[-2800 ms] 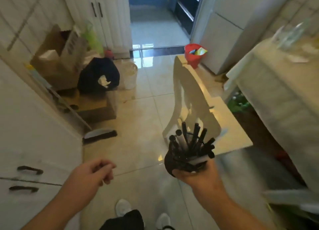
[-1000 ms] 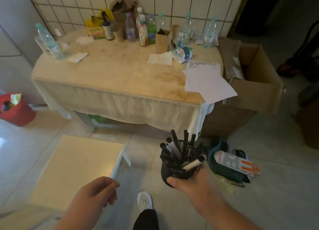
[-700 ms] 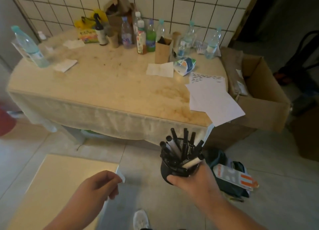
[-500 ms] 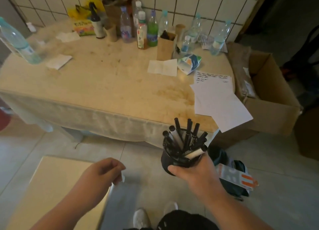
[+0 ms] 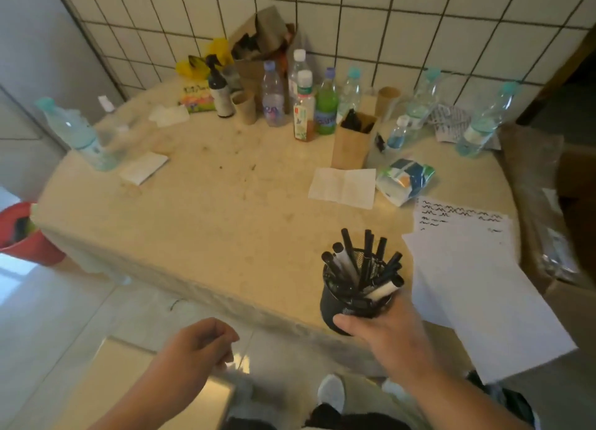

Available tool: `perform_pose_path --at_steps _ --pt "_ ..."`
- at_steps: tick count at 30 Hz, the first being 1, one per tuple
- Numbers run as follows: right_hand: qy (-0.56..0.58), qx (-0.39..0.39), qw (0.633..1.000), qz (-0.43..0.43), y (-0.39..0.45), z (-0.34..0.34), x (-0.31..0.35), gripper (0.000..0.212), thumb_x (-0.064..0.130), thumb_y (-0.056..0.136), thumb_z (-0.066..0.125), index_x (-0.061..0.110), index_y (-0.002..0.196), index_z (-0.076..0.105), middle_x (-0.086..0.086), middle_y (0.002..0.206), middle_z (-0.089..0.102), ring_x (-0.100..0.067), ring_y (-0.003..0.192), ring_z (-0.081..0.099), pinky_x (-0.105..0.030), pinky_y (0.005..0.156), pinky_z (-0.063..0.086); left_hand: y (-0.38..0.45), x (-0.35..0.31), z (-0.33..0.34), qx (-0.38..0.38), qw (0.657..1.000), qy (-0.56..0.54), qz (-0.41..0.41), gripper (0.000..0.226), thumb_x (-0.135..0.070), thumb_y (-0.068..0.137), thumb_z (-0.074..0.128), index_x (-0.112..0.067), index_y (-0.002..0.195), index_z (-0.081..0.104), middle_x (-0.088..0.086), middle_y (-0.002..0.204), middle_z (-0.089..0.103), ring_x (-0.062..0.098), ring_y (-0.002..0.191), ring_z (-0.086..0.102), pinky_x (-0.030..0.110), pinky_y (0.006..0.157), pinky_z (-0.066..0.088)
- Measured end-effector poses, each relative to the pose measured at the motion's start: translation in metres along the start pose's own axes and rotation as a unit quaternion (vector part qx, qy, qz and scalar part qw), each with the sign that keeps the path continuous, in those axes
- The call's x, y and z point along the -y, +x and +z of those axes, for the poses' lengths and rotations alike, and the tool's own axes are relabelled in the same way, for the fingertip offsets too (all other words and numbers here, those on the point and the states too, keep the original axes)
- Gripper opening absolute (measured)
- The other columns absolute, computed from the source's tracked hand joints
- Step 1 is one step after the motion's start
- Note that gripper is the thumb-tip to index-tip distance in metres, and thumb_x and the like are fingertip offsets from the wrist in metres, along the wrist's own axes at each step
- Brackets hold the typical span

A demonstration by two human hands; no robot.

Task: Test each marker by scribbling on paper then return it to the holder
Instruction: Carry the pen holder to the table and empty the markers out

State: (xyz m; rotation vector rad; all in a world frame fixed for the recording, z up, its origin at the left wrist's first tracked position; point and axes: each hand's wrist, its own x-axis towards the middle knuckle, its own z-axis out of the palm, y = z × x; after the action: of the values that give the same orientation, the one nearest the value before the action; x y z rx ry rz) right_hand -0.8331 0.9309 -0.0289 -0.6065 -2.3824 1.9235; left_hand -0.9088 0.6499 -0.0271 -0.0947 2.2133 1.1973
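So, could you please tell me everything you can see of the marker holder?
The marker holder is a round black cup, seemingly wire mesh near its rim, held upright in the right hand, whose thumb and fingers wrap its lower wall. It is crammed with black-capped markers fanning outward, some with pale barrels. It seems to hover over the near edge of the beige table, left of the white paper sheets; whether it touches the table is unclear.

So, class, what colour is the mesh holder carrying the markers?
Black, seen in the head view: the holder.
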Motion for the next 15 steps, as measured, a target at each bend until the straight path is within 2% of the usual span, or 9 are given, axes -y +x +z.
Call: perform_pose_path --at_steps 2,4,6,10,15 --pt "-0.006 0.015 1.0 -0.005 0.029 -0.004 0.006 0.057 0.001 0.07 0.086 0.025 0.119 0.07 0.017 0.105 0.077 0.002 0.103 0.069 -0.016 0.086 0.054 0.015 -0.012 -0.002 -0.006 1.0 0.006 -0.013 0.028 -0.011 0.092 0.06 -0.029 0.074 0.072 0.006 0.068 0.072 0.012 0.06 0.061 0.035 0.069 0.046" --pt "0.001 0.018 1.0 0.001 0.054 -0.003 0.008 0.06 0.005 0.068 0.088 0.022 0.122 0.068 0.011 0.109 0.077 -0.004 0.106 0.07 -0.03 0.092 0.056 0.026 -0.021 -0.004 -0.012 1.0 0.014 -0.024 0.029 -0.013 0.093 0.058 -0.032 0.076 0.073 0.005 0.072 0.073 0.014 0.065 0.063 0.036 0.073 0.047" --pt "0.008 0.018 1.0 -0.001 0.071 -0.001 0.01 0.059 0.011 0.067 0.09 0.023 0.12 0.067 0.011 0.105 0.078 -0.005 0.102 0.071 -0.034 0.091 0.056 0.034 -0.027 -0.006 -0.012 0.999 0.006 -0.033 0.026 -0.015 0.093 0.059 -0.031 0.076 0.073 0.006 0.073 0.073 0.015 0.066 0.064 0.036 0.073 0.047" --pt "-0.01 0.031 0.999 -0.018 0.1 0.006 0.021 0.058 0.005 0.068 0.088 0.024 0.119 0.068 0.014 0.105 0.077 0.001 0.101 0.07 -0.019 0.085 0.056 0.055 -0.036 -0.015 -0.003 0.999 -0.003 -0.044 0.021 -0.021 0.09 0.062 -0.028 0.074 0.073 0.007 0.07 0.072 0.015 0.064 0.063 0.037 0.072 0.046" --pt "-0.017 0.029 0.999 -0.004 0.134 0.017 0.029 0.062 0.002 0.069 0.087 0.021 0.123 0.065 0.014 0.107 0.076 0.002 0.101 0.069 -0.009 0.079 0.051 0.1 -0.049 -0.031 0.016 0.999 -0.016 -0.034 0.025 -0.001 0.092 0.058 -0.013 0.076 0.073 0.008 0.064 0.069 0.017 0.058 0.06 0.031 0.063 0.043"
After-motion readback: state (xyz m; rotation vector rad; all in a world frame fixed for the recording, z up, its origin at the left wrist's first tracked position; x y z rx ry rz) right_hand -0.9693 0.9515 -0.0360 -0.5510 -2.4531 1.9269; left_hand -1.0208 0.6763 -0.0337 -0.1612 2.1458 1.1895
